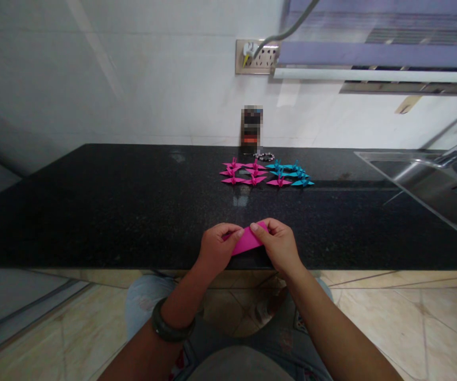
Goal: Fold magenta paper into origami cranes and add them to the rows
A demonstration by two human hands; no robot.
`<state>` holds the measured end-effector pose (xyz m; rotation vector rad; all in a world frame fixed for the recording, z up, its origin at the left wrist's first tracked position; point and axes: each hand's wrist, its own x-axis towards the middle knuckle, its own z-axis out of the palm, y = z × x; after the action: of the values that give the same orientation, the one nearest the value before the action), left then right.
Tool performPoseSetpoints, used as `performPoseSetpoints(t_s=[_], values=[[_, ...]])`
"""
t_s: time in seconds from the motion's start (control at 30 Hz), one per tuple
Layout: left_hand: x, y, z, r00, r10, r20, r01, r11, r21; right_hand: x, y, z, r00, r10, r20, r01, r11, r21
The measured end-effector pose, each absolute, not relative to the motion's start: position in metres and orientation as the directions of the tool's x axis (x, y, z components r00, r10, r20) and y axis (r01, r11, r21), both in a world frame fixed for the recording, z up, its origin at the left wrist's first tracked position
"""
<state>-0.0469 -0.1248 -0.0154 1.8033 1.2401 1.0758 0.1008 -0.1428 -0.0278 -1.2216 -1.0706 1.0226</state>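
Observation:
Between my two hands is a folded piece of pink paper (247, 242), held just above the front part of the dark countertop. My left hand (218, 244) pinches its left end, thumb on top and fingers curled behind. At the upper right edge my right hand (279, 241) grips it the same way. The paper looks like a narrow rectangle, tilted up toward the right. Beyond my hands stand rows of folded paper cranes: several pink cranes (233, 180) on the left and several blue cranes (302, 182) on the right.
The black speckled countertop (113, 211) runs along a white tiled wall. A beaded bracelet (265, 157) lies behind the cranes, near a blurred-out upright object (251, 129). To the right is a steel sink (430, 185). A power socket (266, 57) with a plugged-in cable is on the wall.

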Motion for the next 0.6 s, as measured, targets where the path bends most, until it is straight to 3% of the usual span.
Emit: performPoseSetpoints(t_s=[0.6], values=[[-0.0463, -0.1237, -0.0146, 0.222, 0.950, 0.219, 0.372, -0.290, 0.882, 0.1017, -0.1436, -0.0272, 0.178, 0.982, 0.057, -0.037, 0.065, -0.997]])
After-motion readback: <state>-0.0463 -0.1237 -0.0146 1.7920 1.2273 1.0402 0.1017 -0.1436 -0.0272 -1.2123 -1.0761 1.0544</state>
